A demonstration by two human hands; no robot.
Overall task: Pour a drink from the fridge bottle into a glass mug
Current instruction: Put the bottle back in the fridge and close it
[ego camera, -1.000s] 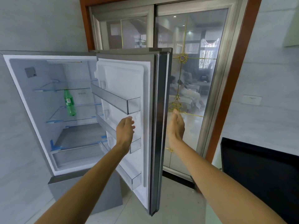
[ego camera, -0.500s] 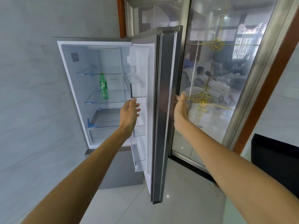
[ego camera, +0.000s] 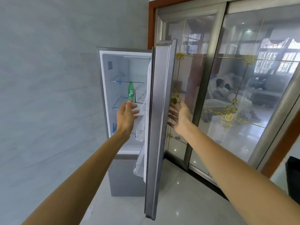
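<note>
A green plastic bottle (ego camera: 130,93) stands upright on a glass shelf inside the open fridge (ego camera: 103,82). The steel fridge door (ego camera: 159,120) stands wide open, seen almost edge-on. My left hand (ego camera: 126,117) is stretched out in front of the fridge opening, fingers loosely spread, holding nothing; its fingertips lie just below the bottle in the picture. My right hand (ego camera: 179,116) is on the far side of the door with straight fingers against the door's outer face. No glass mug is in view.
A grey tiled wall (ego camera: 48,95) runs along the left. Sliding glass doors (ego camera: 235,88) with gold ornament and a brown frame stand behind the fridge door. A dark cabinet (ego camera: 293,176) sits at the right edge. The floor is glossy pale tile.
The view has swung to the right, so the fridge door now shows edge-on. My left hand has risen toward the bottle's shelf. My right hand stays at the door's outer face.
</note>
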